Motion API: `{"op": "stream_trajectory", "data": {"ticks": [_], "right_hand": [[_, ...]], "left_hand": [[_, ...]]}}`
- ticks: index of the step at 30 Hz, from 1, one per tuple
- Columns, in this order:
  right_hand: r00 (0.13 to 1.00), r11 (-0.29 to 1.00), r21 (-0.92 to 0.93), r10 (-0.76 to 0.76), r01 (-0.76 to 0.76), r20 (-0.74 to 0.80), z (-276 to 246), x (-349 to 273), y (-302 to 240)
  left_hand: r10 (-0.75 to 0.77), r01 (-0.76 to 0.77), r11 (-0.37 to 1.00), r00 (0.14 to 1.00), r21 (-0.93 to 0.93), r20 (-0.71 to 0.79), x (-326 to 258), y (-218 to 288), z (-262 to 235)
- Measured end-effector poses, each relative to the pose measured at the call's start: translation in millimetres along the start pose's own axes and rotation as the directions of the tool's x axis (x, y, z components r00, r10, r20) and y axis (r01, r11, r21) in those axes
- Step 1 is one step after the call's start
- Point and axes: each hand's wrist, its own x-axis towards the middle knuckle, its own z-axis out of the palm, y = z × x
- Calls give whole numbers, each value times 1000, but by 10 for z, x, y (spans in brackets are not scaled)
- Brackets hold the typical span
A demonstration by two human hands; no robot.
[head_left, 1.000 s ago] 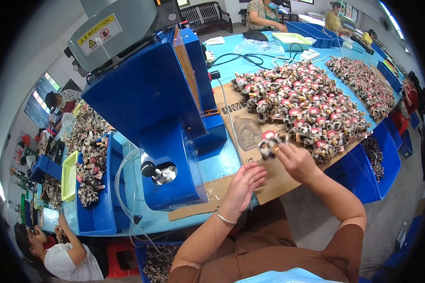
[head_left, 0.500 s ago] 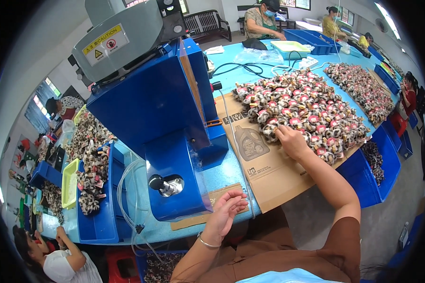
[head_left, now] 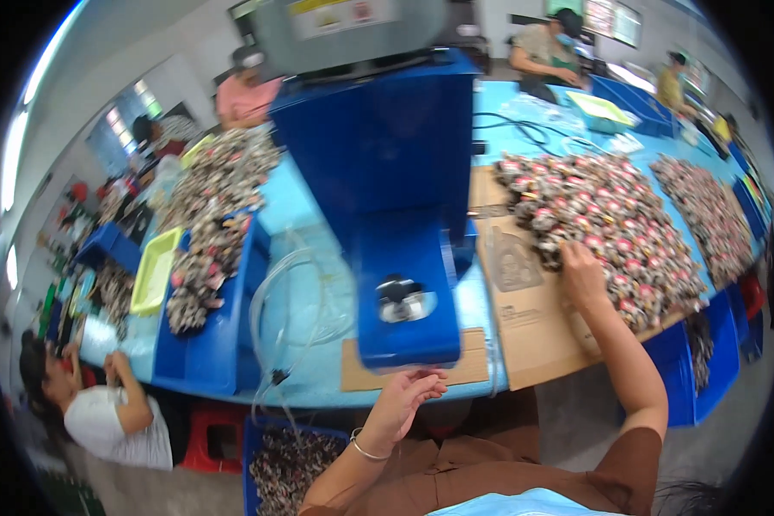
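Observation:
My right hand (head_left: 583,273) is at the near left edge of a dense spread of fluffy brown, black and white spotted plush pieces (head_left: 615,232), many showing red-pink patches. Its fingers are pinched on one of the plush pieces at the edge; the fingertips are partly hidden by the fluff. Just below the front of a blue bench machine (head_left: 404,206), my left hand (head_left: 404,400) has its fingers loosely stretched, with nothing seen in it. A metal fitting (head_left: 404,301) with a dark top stands on the machine's base. The view is blurred by motion.
Brown cardboard (head_left: 525,335) lies beneath the plush spread. Clear tubing (head_left: 288,292) coils left of the machine. Blue bins (head_left: 249,344) of plush pieces stand left, right and under the table edge. A co-worker in white (head_left: 116,421) sits at left; others work across the table.
The view has swung left, so machine and plush spread appear farther right. Another person in pink has come into sight behind the machine. My right hand remains at the plush edge.

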Motion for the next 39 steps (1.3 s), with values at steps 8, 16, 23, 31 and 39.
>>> {"op": "stream_trajectory", "data": {"ticks": [8, 16, 23, 31, 39], "right_hand": [[990, 992, 60, 106, -111, 89, 81, -339, 354], [988, 983, 183, 48, -21, -144, -717, -425, -269], [997, 915, 396, -53, 73, -61, -1011, -732, -991], [978, 947, 264, -148, 183, -146, -832, -999, -890], [980, 971, 142, -199, 193, 26, -1148, -721, -1159]], "left_hand": [[305, -282, 913, 952, 294, -36, -556, 599, -464], [958, -180, 273, 139, 945, -250, -701, 2381, -2158], [919, 516, 253, 135, 818, -370, 15, 3100, -2786], [795, 525, 203, 405, 826, -452, 700, 3525, -2707], [699, 552, 80, 563, 830, -442, 1128, 3384, -3302]]}}
